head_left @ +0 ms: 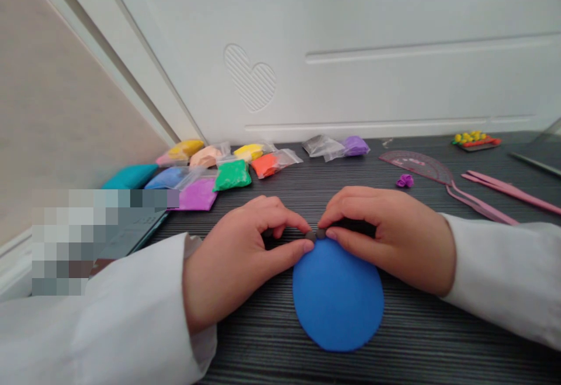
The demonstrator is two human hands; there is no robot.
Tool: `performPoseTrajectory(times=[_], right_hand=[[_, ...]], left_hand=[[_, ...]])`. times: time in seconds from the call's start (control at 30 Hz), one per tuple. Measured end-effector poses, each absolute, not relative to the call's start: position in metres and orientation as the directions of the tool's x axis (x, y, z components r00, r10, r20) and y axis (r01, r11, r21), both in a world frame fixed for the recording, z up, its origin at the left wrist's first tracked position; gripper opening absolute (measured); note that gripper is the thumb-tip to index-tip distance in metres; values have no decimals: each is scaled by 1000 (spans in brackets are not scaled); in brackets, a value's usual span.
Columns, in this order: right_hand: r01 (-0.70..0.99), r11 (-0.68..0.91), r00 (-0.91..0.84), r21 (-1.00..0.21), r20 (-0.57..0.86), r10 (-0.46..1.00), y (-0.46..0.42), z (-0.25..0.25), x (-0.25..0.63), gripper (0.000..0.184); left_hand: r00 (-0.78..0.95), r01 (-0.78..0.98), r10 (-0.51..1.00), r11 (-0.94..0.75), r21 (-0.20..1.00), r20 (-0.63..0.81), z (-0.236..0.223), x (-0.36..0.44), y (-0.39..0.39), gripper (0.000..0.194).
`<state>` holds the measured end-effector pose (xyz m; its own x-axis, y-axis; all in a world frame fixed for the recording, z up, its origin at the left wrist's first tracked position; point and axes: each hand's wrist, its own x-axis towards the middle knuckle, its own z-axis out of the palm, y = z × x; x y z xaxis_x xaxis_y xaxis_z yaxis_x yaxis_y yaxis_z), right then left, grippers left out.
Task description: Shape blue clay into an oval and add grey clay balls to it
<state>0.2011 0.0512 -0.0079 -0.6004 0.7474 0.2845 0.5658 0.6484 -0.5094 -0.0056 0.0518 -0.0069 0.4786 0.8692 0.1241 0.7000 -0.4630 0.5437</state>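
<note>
A flat, roughly round blue disc point(338, 297) lies on the dark table in front of me. At its far edge are two small dark grey lumps that look like modelling clay, side by side. My left hand point(245, 259) pinches the left clay lump point(311, 236) between thumb and fingertips. From the other side, my right hand point(390, 233) pinches the right clay lump point(321, 233) the same way, its thumb close to the disc. Whether the lumps are joined to each other or to the disc I cannot tell.
Bags of coloured clay, such as a green one point(232, 175) and a purple one point(355, 146), line the back left and middle. To the right lie a pink protractor-like tool point(416, 165), pink tweezers point(512, 190), a crumpled purple piece point(405, 181) and a yellow-dotted item point(475, 139).
</note>
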Motion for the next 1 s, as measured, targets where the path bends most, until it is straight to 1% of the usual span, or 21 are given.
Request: performPoseTrajectory(times=[0.37, 0.7, 1.0], right_hand=[[588, 637, -591, -499, 273, 759, 51, -6, 200, 17], [556, 666, -602, -498, 310, 735, 53, -10, 201, 17], [538, 668, -608, -514, 311, 730, 54, -11, 201, 15]], left_hand=[[478, 709, 871, -458, 536, 112, -6, -6, 52, 11], [478, 711, 871, -459, 532, 112, -5, -5, 51, 12], [485, 703, 866, -468, 536, 120, -5, -5, 51, 12]])
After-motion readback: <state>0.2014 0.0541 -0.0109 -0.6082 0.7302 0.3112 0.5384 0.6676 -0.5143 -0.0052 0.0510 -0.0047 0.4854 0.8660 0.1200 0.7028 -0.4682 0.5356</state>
